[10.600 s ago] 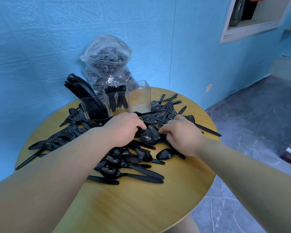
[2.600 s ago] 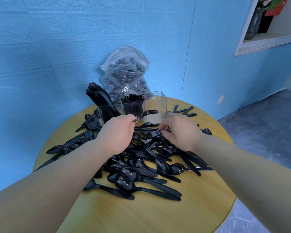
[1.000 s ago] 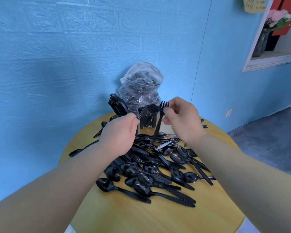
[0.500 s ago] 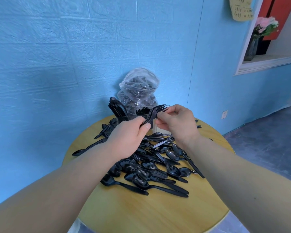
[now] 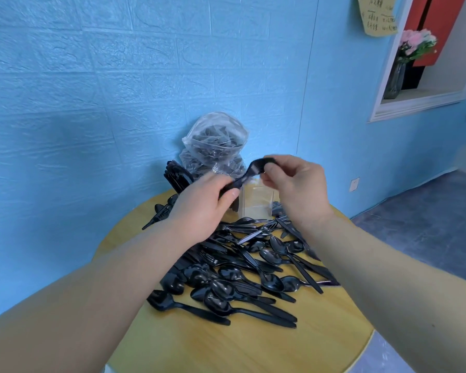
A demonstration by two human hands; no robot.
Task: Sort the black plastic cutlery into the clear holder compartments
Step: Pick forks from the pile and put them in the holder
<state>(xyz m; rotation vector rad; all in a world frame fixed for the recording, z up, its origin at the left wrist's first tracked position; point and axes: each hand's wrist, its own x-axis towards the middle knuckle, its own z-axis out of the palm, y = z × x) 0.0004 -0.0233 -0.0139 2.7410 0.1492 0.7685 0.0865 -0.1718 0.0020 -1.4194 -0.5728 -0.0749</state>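
Both hands (image 5: 199, 208) (image 5: 293, 184) pinch black forks (image 5: 249, 173) aloft.

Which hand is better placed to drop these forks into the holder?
Left hand, probably: it grips the black plastic forks by their handles; the right hand only pinches the tines.

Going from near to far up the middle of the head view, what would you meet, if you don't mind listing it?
Bare table → spoon pile → hands (left hand, right hand) holding forks → clear holder → plastic bag → blue wall.
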